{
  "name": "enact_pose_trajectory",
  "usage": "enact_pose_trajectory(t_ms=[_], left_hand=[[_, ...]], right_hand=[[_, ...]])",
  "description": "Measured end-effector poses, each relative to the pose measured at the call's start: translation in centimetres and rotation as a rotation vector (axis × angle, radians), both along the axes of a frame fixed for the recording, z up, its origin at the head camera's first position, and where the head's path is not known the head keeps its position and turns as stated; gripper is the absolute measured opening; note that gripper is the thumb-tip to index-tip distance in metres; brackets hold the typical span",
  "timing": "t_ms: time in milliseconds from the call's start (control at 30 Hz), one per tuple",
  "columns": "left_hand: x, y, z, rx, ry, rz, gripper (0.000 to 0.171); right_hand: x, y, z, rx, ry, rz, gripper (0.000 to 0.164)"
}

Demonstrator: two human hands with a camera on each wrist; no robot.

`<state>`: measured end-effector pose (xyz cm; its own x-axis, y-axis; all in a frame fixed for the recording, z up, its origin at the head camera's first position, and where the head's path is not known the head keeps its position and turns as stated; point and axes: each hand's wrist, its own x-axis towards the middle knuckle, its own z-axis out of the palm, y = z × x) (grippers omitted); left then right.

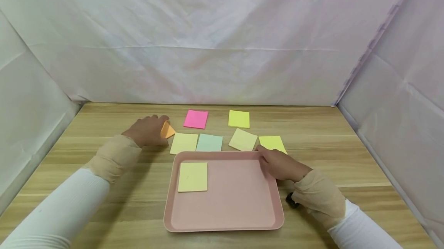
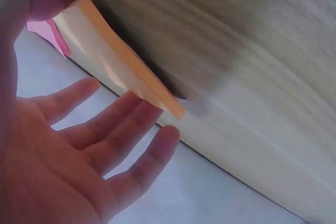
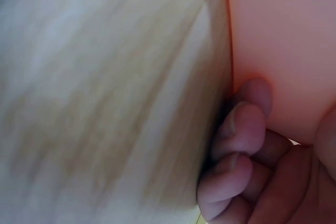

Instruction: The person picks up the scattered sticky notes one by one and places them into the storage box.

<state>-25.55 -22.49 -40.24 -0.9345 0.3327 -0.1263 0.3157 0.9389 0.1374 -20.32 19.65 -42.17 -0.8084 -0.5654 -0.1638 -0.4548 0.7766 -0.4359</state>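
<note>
My left hand [image 1: 147, 131] pinches an orange sticky-note pad [image 1: 168, 130] at the left of the group of pads. In the left wrist view the orange pad [image 2: 131, 59] stands tilted between the thumb and the fingertips, its lower edge close over the wood. My right hand [image 1: 281, 164] grips the far right corner of a pink tray [image 1: 232, 206]. Its fingers [image 3: 239, 135] curl under the rim in the right wrist view. One pale yellow pad [image 1: 192, 177] lies flat in the tray's far left part.
Beyond the tray lie a pale yellow pad [image 1: 184, 143], a mint pad [image 1: 209, 143], a tilted pale yellow pad [image 1: 243, 139] and a bright yellow pad [image 1: 272, 143]. Farther back are a pink pad [image 1: 195, 119] and another yellow pad [image 1: 239, 119]. White cloth walls [image 1: 208, 68] edge the wooden table.
</note>
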Motion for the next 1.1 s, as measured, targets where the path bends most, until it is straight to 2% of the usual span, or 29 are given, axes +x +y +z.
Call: enact_pose_trajectory(t_ms=[267,467,600,767,900,1100], left_hand=[[0.4,-0.2,0.6,0.016,-0.053,0.044,0.070],[0.3,0.4,1.5,0.050,-0.011,0.027,0.070],[0.7,1.6,2.6,0.064,0.035,-0.018,0.069],[1.6,3.9,3.7,0.076,0.062,-0.087,0.071],[2.8,5.7,4.3,0.088,0.080,-0.164,0.070],[4.8,8.3,4.9,0.113,0.166,-0.293,0.068]], right_hand=[[0.0,0.0,0.0,0.005,0.001,0.003,0.009],[0.0,-0.1,0.2,0.005,-0.007,-0.005,0.010],[0.1,-0.1,0.3,0.007,-0.012,-0.011,0.010],[0.2,-0.1,0.4,0.008,-0.013,-0.017,0.010],[0.2,-0.1,0.3,0.010,-0.016,-0.016,0.010],[0.1,-0.1,0.3,0.011,-0.009,-0.016,0.009]])
